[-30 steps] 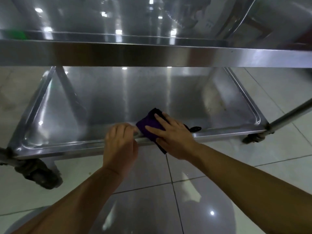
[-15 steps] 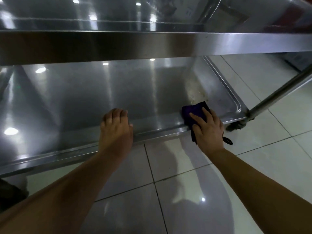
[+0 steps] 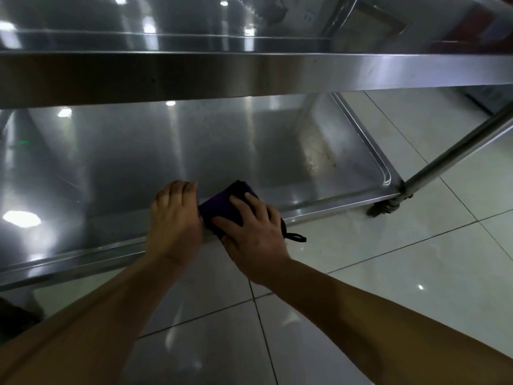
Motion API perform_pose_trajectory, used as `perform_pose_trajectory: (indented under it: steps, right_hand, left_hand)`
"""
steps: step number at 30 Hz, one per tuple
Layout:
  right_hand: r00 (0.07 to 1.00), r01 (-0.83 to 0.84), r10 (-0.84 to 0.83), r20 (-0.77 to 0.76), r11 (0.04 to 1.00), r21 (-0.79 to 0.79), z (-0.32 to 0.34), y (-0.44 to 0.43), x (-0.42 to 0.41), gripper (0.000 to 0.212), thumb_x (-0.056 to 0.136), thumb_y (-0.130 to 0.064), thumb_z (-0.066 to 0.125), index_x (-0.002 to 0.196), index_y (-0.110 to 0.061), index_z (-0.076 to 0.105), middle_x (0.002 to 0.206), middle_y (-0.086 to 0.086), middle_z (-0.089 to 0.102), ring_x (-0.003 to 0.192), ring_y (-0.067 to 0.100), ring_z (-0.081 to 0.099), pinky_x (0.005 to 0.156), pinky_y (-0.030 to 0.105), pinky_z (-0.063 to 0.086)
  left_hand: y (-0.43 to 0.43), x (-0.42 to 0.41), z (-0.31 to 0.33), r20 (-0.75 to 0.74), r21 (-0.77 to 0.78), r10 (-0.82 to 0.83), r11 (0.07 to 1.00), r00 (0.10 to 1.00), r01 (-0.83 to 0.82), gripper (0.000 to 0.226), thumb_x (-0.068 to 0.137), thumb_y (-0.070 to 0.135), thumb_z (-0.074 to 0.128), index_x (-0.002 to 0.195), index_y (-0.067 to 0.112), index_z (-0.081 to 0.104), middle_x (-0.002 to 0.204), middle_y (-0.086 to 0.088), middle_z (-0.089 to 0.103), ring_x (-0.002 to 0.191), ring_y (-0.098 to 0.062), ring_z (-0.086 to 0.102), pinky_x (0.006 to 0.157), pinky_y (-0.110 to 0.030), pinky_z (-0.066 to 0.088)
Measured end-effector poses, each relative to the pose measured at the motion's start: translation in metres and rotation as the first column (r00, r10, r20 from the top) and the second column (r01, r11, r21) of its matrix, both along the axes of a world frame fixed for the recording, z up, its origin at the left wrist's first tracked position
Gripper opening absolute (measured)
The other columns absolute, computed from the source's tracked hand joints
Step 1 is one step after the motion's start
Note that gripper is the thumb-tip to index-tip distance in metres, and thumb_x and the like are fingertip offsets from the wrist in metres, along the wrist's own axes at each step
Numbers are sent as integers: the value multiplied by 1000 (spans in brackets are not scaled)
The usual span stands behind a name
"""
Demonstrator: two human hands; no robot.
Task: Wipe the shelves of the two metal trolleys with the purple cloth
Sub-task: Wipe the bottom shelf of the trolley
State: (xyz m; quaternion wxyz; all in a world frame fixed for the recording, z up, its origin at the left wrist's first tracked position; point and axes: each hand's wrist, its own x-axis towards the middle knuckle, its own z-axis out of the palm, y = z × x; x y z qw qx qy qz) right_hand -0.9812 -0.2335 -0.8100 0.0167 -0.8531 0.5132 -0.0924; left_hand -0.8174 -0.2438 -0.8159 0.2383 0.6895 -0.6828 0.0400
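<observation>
- At front rim (image 3: 333, 203) of lower stainless-steel trolley shelf (image 3: 125, 162): right hand (image 3: 252, 232) presses flat, fingers spread, on folded purple cloth (image 3: 219, 209).
- Left hand (image 3: 175, 218) hooks curled fingers over rim, touching cloth's left side.
- Brownish grimy patch (image 3: 316, 154) lies right and further back; right hand nearer.

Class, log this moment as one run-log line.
right hand: presses purple cloth on lower shelf rim | left hand: grips lower shelf rim beside cloth

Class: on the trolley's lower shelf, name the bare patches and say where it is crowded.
Bare steel: left of the left hand, and between the purple cloth and the stained right corner. Crowded: mid front rim, where the left hand holds on and the right hand presses the cloth.
</observation>
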Motion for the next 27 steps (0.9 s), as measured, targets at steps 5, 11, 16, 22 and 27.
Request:
perform_pose_trajectory:
  steps: [5, 11, 16, 22, 27]
  right_hand:
    - [999, 42, -41, 20, 998, -39, 0, -15, -50, 37, 88, -42, 42, 119, -36, 60, 135, 6, 54, 129, 33, 42, 99, 50, 34]
    - [941, 334, -328, 81, 938, -91, -1, -38, -148, 42, 88, -37, 37, 113, -24, 68, 127, 13, 59, 122, 37, 45, 97, 54, 36]
    - [848, 513, -493, 197, 856, -64, 2, -42, -156, 47, 87, -37, 33, 110, -20, 71, 126, 14, 59, 122, 36, 45, 97, 49, 33]
    - [927, 370, -365, 82, 927, -62, 9, -27, -89, 39, 85, -40, 39, 110, -34, 69, 129, 6, 61, 123, 33, 49, 94, 49, 36]
    - [989, 137, -135, -67, 990, 28, 13, -39, -48, 53, 90, -45, 22, 131, -37, 54, 144, 3, 47, 137, 32, 36, 98, 54, 37]
  left_hand:
    - [0, 8, 0, 31, 15, 29, 999, 999, -29, 48, 73, 9, 48, 119, -2, 54, 118, -24, 54, 110, -39, 43, 90, -48, 36]
    - [0, 6, 4, 56, -6, 24, 1000, 998, -24, 46, 75, 17, 40, 113, -1, 56, 113, -22, 56, 106, -37, 43, 89, -46, 34]
    - [-8, -17, 13, 127, -18, 0, 1000, 992, 3, 44, 71, 7, 60, 113, -4, 57, 114, -24, 57, 109, -36, 42, 90, -45, 27]
    - [-40, -63, 11, 31, 73, 10, 997, 999, -13, 55, 65, 3, 70, 117, 0, 56, 114, -22, 56, 108, -38, 45, 89, -49, 43]
    - [-42, -58, 2, -19, 88, 74, 994, 997, -72, 55, 66, -4, 68, 119, -6, 52, 115, -29, 53, 106, -46, 49, 90, -53, 40]
